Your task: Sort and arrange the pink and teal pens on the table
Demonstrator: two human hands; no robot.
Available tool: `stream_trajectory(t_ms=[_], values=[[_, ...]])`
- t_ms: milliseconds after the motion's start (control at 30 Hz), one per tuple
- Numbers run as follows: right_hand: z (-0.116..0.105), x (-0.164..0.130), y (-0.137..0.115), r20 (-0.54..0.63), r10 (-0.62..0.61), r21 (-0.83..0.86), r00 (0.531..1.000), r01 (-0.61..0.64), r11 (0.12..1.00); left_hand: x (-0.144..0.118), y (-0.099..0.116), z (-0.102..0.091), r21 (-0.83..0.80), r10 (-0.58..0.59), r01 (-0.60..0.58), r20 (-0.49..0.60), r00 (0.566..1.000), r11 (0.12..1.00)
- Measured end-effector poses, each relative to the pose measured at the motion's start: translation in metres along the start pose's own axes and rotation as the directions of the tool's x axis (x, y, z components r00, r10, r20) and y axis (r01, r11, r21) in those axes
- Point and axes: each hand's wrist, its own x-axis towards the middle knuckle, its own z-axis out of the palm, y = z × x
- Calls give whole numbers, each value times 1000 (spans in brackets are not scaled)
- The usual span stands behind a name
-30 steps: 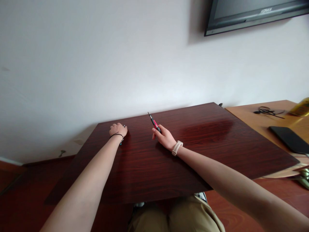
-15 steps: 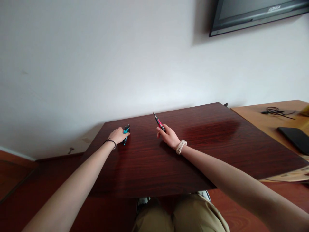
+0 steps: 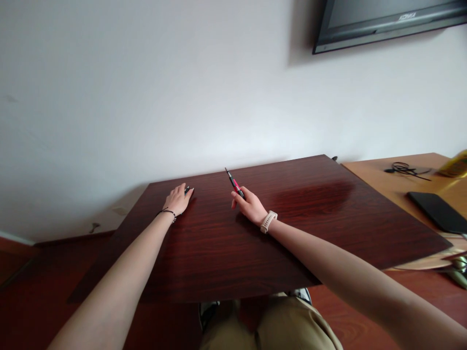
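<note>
My left hand (image 3: 177, 199) is low over the left part of the dark red-brown table, closed around several blue and black pens (image 3: 187, 190). Only the pens' dark ends show between thumb and forefinger; my palm hides most of the rest. To its right, my right hand (image 3: 248, 204) grips a red and black pen (image 3: 235, 184) between thumb and fingers. That pen is tilted, its thin dark tip pointing up and away to the left. Whether a second pen is in this grip cannot be made out.
The dark wooden table (image 3: 292, 209) meets a white wall (image 3: 182, 87) at the back. On a lighter table (image 3: 386, 187) at right lie a black cable (image 3: 406, 169), a flat black device (image 3: 438, 210) and something yellow (image 3: 454, 165). A television (image 3: 394, 26) hangs above.
My left hand has turned over the blue pens, now covering most of them. My right hand keeps its grip on the red and black pen. The view has shifted slightly right.
</note>
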Motion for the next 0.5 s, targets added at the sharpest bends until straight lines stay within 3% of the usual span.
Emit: stream_trajectory(t_ms=[67,133,233,300,367,433,500], values=[[0,1,1,-1,1,17,1000,-1,1000,-3,7,-3,0,-43,43,-43,998,999],[1,1,1,14,-1,50,1000,0,999,-11,20,-8,-17,-37,35,-158,987,999],[1,0,0,69,-9,101,998,2,995,-26,55,-14,-257,85,-155,-263,961,954],[1,-1,-1,112,-12,129,994,-2,992,-36,86,-17,-596,168,-273,-226,959,755],[1,-2,-3,162,-15,159,987,-11,987,-45,118,-21,-861,235,-263,-174,956,434],[1,-3,-5,218,-19,186,976,-23,982,-53,146,-26,-964,273,-206,-155,949,170],[1,-4,-6,263,-14,175,965,-33,984,-60,168,-31,-992,289,-124,-115,951,13]])
